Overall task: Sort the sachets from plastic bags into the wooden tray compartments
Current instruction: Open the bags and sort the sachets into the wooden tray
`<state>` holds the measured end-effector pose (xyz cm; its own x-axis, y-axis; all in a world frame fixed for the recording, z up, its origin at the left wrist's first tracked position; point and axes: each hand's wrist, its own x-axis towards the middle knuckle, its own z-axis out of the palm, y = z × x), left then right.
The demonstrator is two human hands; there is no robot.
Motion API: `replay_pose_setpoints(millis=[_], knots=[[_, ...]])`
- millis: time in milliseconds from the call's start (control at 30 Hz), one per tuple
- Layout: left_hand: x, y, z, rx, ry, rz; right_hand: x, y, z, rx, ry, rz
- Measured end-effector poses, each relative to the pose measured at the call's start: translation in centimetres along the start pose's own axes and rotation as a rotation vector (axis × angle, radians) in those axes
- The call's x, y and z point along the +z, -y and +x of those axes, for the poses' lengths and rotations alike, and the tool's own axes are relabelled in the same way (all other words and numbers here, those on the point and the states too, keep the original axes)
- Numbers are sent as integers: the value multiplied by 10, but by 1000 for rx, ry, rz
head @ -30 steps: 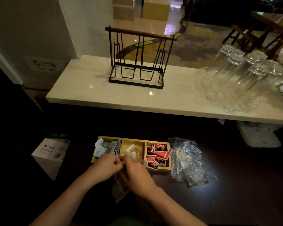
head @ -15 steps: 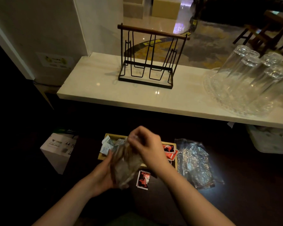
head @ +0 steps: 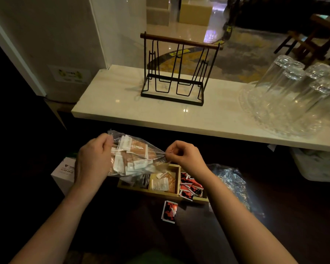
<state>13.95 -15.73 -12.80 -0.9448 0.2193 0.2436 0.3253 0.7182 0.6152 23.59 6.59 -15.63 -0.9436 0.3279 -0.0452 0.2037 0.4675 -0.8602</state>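
A clear plastic bag (head: 133, 155) full of white and orange sachets is held up in the air above the wooden tray (head: 177, 180). My left hand (head: 92, 159) grips the bag's left end, and my right hand (head: 183, 155) pinches its right end. The tray lies on the dark surface below. Its middle compartment holds white and orange sachets (head: 162, 183), its right compartment red and black sachets (head: 191, 187), and its left compartment is mostly hidden by the bag. One red and black sachet (head: 169, 211) lies loose in front of the tray.
An empty crumpled plastic bag (head: 231, 183) lies right of the tray. A white carton (head: 64, 172) stands at the left. Behind, a pale marble counter (head: 122, 103) carries a black wire rack (head: 176, 73) and upturned glasses (head: 293, 88) on a glass tray.
The bag of sachets has been lifted off the tray and stretched out sideways between both hands. A red and black sachet now lies in front of the tray.
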Motion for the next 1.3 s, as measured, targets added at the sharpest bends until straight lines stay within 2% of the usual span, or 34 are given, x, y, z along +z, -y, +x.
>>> replay_pose_setpoints(millis=[200, 533, 1100, 1300], knots=[[-18, -13, 5, 75, -28, 63, 4, -6, 5, -9, 52, 61], [-31, -50, 5, 106, -8, -164, 7, -16, 6, 16, 70, 117], [-20, -81, 10, 250, 60, -269, -12, -28, -20, 30, -78, 223], [-16, -78, 9, 279, -35, -248, -20, -31, -26, 22, -184, 246]])
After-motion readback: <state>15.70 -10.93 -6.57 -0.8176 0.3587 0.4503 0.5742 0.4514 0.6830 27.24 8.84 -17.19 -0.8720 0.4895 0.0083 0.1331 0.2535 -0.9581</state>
